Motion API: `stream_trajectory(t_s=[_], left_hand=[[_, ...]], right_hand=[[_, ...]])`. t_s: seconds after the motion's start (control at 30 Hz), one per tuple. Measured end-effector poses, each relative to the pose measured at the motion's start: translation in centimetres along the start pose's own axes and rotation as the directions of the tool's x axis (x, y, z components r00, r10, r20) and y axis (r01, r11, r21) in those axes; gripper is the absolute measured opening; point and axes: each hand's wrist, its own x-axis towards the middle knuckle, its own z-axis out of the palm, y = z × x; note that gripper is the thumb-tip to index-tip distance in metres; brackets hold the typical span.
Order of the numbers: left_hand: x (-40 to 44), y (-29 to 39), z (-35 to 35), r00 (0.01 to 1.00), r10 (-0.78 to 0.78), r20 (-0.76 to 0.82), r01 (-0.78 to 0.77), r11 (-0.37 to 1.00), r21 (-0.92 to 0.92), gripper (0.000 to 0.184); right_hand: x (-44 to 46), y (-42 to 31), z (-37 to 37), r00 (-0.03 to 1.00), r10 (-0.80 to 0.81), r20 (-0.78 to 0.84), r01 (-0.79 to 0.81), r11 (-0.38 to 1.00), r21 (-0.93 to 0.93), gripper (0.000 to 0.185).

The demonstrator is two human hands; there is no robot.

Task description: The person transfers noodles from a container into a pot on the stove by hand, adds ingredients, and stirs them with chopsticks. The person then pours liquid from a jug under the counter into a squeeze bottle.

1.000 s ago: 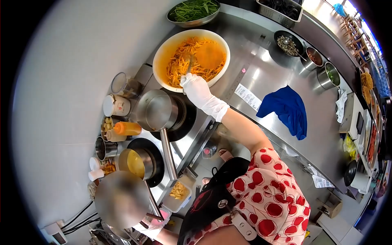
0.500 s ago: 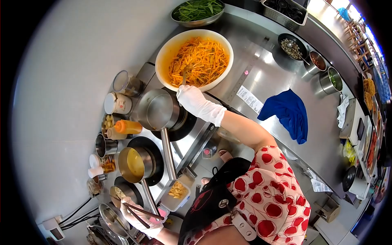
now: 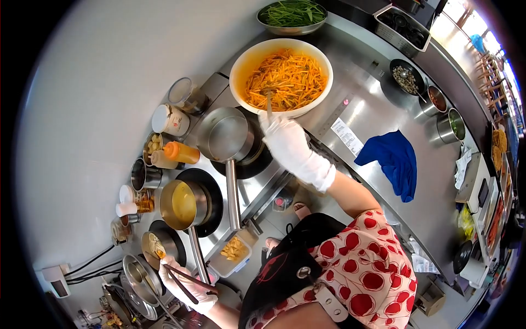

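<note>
My right hand [image 3: 296, 151], in a white glove and blurred, is closed around the handle of a metal utensil [image 3: 269, 102]. The utensil's far end is buried in orange shredded food [image 3: 287, 79] inside a large white bowl [image 3: 236, 90]. At the lower left, my gloved left hand [image 3: 189, 288] grips dark chopsticks [image 3: 189, 278]. Just beyond its fingers sits a small pan [image 3: 147, 252] with pale, stringy food [image 3: 156, 245] in it. Whether the left hand also touches that pan's handle cannot be made out.
An empty saucepan [image 3: 224, 134] and one with yellow liquid [image 3: 182, 203] stand on the stove, handles toward me. Bottles and jars [image 3: 182, 152] line the wall. A blue cloth [image 3: 392, 164] and paper slip [image 3: 346, 136] lie on the steel counter. Greens fill a bowl [image 3: 293, 13] behind.
The view has shifted, so the bowl appears farther right. My right hand has drawn back slightly from the bowl's rim, still holding the utensil. The left hand keeps its hold on the chopsticks.
</note>
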Motion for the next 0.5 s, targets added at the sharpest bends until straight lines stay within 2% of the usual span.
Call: stream_trajectory(t_s=[0.03, 0.07, 0.1, 0.17, 0.2, 0.23, 0.27, 0.3, 0.33, 0.4, 0.43, 0.47, 0.5], left_hand=[[0.5, -1.3, -1.5, 0.994, 0.048, 0.098, -0.057, 0.994, 0.095, 0.026], [0.2, -0.8, -0.5, 0.993, -0.025, 0.113, 0.040, 0.990, -0.133, 0.025], [-0.2, -0.3, 0.5, 0.987, -0.098, 0.128, 0.138, 0.926, -0.351, 0.024], [0.2, -0.6, 0.7, 0.963, -0.185, 0.198, 0.262, 0.814, -0.518, 0.021], [0.7, -0.8, 0.5, 0.938, -0.215, 0.273, 0.342, 0.714, -0.611, 0.019], [0.9, -0.8, 0.4, 0.877, -0.234, 0.419, 0.479, 0.481, -0.734, 0.018], [1.1, -0.5, 0.3, 0.745, -0.214, 0.632, 0.654, 0.044, -0.755, 0.017], [1.5, -1.1, 0.0, 0.731, -0.286, 0.620, 0.653, 0.031, -0.757, 0.015], [0.1, 0.5, 2.0, 0.781, -0.227, 0.582, 0.624, 0.311, -0.717, 0.014], [0.1, -1.9, 0.3, 0.880, -0.364, 0.303, 0.464, 0.534, -0.707, 0.016], [-0.7, -0.9, 0.4, 0.836, -0.269, 0.478, 0.544, 0.512, -0.665, 0.019], [-2.2, -1.2, 1.0, 0.978, -0.028, 0.205, 0.063, 0.984, -0.169, 0.032], [-1.9, -1.6, -0.1, 0.958, -0.195, 0.212, 0.275, 0.836, -0.475, 0.033]], right_hand=[[-0.2, -1.2, -1.7, 0.995, -0.091, 0.039, 0.089, 0.995, 0.051, 0.050], [-0.6, -2.2, -2.4, 0.972, -0.230, -0.043, 0.233, 0.966, 0.110, 0.050], [-1.0, -3.6, -3.0, 0.935, -0.330, -0.133, 0.350, 0.919, 0.181, 0.049], [-1.6, -6.7, -4.3, 0.843, -0.533, -0.066, 0.504, 0.742, 0.442, 0.056], [-2.1, -8.8, -4.7, 0.796, -0.577, -0.182, 0.565, 0.600, 0.566, 0.055], [-2.8, -10.5, -5.0, 0.737, -0.665, -0.121, 0.587, 0.541, 0.603, 0.073], [-3.7, -12.4, -4.4, 0.707, -0.679, -0.196, 0.590, 0.415, 0.693, 0.086], [-3.9, -14.0, -5.3, 0.654, -0.751, -0.092, 0.447, 0.285, 0.848, 0.090], [-4.9, -16.5, -3.7, 0.699, -0.652, -0.294, 0.465, 0.102, 0.879, 0.090], [-5.7, -18.9, -4.6, 0.668, -0.682, -0.299, 0.390, -0.021, 0.921, 0.071], [-6.4, -20.7, -3.8, 0.692, -0.616, -0.376, 0.422, -0.077, 0.903, 0.063], [-7.2, -22.4, -2.6, 0.712, -0.541, -0.447, 0.455, -0.130, 0.881, 0.055], [-7.4, -23.8, -3.1, 0.740, -0.515, -0.431, 0.359, -0.239, 0.902, 0.037]])
